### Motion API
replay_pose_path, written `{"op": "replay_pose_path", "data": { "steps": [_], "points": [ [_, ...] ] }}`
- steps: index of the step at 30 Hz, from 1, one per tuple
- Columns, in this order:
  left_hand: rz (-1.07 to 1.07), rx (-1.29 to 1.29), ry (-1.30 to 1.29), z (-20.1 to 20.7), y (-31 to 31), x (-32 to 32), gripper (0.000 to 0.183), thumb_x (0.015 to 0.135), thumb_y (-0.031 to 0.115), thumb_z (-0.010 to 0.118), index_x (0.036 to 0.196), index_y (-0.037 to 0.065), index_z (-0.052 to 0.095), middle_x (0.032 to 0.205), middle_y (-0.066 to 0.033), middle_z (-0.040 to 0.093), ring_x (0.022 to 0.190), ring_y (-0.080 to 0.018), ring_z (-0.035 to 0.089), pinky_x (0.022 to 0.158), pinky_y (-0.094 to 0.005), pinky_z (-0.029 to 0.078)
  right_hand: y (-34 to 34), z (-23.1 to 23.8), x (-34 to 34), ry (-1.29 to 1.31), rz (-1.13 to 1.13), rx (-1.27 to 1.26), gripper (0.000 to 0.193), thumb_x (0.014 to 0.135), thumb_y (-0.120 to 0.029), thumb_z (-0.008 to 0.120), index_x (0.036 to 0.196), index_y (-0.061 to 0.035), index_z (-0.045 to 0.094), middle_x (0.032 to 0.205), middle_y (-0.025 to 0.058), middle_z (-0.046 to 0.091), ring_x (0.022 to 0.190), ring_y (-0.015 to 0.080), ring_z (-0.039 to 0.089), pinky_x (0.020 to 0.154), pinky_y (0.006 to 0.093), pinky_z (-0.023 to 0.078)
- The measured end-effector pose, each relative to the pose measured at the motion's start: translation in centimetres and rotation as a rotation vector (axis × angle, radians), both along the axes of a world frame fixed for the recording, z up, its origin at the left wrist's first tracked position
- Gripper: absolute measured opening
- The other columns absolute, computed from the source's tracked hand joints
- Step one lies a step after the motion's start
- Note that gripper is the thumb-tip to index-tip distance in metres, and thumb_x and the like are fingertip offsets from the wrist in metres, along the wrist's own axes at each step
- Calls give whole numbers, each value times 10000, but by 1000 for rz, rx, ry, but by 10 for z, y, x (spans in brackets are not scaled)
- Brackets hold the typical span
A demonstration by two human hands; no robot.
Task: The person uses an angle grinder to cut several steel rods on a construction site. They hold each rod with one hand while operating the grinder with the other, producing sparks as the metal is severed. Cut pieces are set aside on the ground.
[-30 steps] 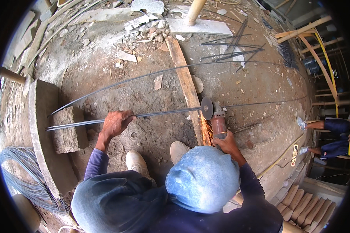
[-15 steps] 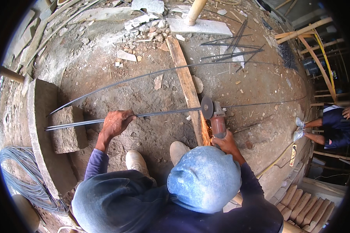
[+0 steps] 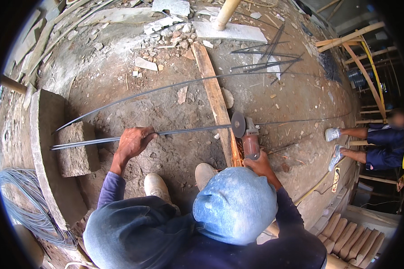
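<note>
My left hand (image 3: 135,142) is closed around a bundle of thin steel rods (image 3: 188,130). Their left ends pass over a rough concrete block (image 3: 80,154) to a concrete slab edge (image 3: 47,130). In my right hand (image 3: 260,165) is an angle grinder (image 3: 251,144), gripped by its body. The grinder's dark disc (image 3: 239,124) meets the rods just at the right edge of a wooden plank (image 3: 217,105) lying under them. Orange sparks (image 3: 236,152) spray down from the disc toward my knee. Another rod (image 3: 143,93) bows across the plank farther away.
Several cut rods (image 3: 269,58) lie loose at the far right, near a bamboo post (image 3: 226,15). Coiled wire (image 3: 29,204) lies at the left. A person (image 3: 381,141) is at the right, by a power strip (image 3: 335,179) with a yellow cord. Stacked tiles (image 3: 350,237) stand lower right.
The person at the right has stepped closer, feet now farther apart. My hands, the rods and the grinder stay almost in place, and sparks still fly.
</note>
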State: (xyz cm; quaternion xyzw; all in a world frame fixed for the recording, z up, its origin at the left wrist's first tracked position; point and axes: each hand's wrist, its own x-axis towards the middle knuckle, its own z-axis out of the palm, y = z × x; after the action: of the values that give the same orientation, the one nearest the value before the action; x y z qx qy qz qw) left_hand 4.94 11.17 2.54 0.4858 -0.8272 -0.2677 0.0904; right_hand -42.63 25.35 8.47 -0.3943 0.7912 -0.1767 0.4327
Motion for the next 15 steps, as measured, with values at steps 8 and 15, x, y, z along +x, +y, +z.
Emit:
{"op": "replay_pose_path", "data": {
  "steps": [8, 15],
  "points": [
    [-3, -2, 28, 1, 0, 0, 297, 1066, 405, 685, 1072, 114, 746, 868, -160, 759, 847, -415, 735, 720, -522, 546, 6, -15, -9, 74, 22, -53, 438, 773, -161, 837, 1144, 13, 683, 911, 83, 740, 768, 175, 720, 721, 367, 588],
    [1, 5, -38, 0, 0, -1, 315, 1071, 421, 675, 1057, 111, 731, 854, -167, 754, 837, -427, 730, 712, -531, 542, 6, -22, -13, 58, 19, -37, 490, 745, -196, 859, 1150, 24, 689, 921, 91, 744, 759, 193, 718, 705, 390, 594]
  ]
}}
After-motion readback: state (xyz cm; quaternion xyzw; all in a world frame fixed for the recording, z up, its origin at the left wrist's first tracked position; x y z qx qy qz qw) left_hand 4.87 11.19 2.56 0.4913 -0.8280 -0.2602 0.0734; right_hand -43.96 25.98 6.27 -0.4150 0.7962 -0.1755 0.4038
